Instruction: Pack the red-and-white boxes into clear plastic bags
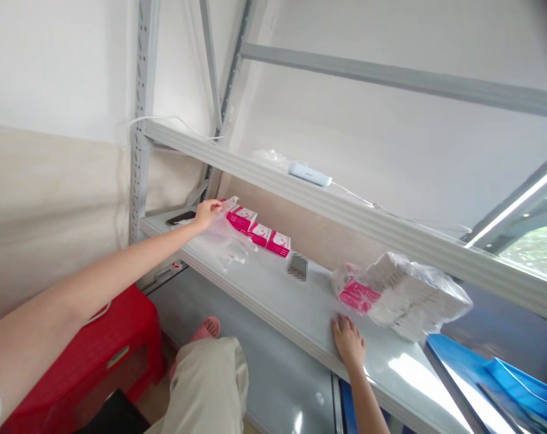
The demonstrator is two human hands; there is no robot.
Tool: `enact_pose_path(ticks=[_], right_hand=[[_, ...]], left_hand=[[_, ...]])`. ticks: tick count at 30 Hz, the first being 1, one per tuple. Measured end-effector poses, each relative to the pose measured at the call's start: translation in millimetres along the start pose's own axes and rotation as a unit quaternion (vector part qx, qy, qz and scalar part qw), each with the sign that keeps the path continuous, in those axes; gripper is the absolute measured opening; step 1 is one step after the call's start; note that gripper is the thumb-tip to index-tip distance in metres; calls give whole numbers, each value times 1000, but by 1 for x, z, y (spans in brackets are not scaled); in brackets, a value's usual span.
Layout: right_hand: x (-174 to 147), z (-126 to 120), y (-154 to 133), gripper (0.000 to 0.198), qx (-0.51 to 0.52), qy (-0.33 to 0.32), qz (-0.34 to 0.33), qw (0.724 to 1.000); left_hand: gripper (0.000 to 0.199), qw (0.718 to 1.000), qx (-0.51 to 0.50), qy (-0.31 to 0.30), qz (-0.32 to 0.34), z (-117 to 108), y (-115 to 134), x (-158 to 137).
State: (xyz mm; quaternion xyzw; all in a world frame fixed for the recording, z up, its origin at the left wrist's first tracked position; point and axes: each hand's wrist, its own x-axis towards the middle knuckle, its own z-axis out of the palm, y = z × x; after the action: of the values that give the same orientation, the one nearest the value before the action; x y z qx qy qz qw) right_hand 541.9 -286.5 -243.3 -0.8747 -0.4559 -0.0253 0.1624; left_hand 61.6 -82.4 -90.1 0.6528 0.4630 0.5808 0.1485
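Note:
Over the left part of the grey shelf (277,283), my left hand (207,213) is closed on the top of a thin clear plastic bag (221,238), which hangs down to the shelf. Just right of it stand several pink-and-white boxes (259,233) in a row against the back. My right hand (349,342) lies flat on the shelf near the front edge, fingers spread, holding nothing. Behind it sits a clear bag with pink boxes (358,294) inside, beside a larger plastic-wrapped white bundle (413,295).
A dark phone (181,218) lies at the shelf's left end. Above, a metal beam (255,169) crosses, with a pale blue device (310,175) and cable on it. A red stool (119,337) stands lower left; a blue tray (521,386) is at the right.

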Motion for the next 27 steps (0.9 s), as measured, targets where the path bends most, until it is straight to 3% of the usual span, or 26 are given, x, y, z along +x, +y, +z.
enact_pose_path(ticks=[3,5,7,9,12,15,19,23,27], right_hand=[[-9,-12,-13,50,7,87,-25,996],[-20,-30,-36,48,41,183,-84,979],[-36,-53,-71,44,99,274,-162,943],[-53,-77,-114,40,142,323,-251,901],[-70,-103,-171,41,157,283,-400,857],[-69,-111,-197,44,121,231,-430,864],[-55,-104,-184,32,63,166,-378,909],[-59,-99,-165,28,79,134,-395,905],[-76,-95,-161,34,119,57,-416,900]], left_hand=[[17,999,-26,20,16,4,27,8],[16,998,-55,1,28,10,48,8],[14,994,-93,-46,42,19,70,2],[12,983,-139,-102,58,29,92,-11],[10,958,-195,-196,79,40,118,-39],[12,935,-214,-265,97,39,131,-66],[19,928,-195,-303,91,32,118,-82],[27,941,-172,-283,66,38,79,-86],[31,952,-166,-252,53,48,51,-99]])
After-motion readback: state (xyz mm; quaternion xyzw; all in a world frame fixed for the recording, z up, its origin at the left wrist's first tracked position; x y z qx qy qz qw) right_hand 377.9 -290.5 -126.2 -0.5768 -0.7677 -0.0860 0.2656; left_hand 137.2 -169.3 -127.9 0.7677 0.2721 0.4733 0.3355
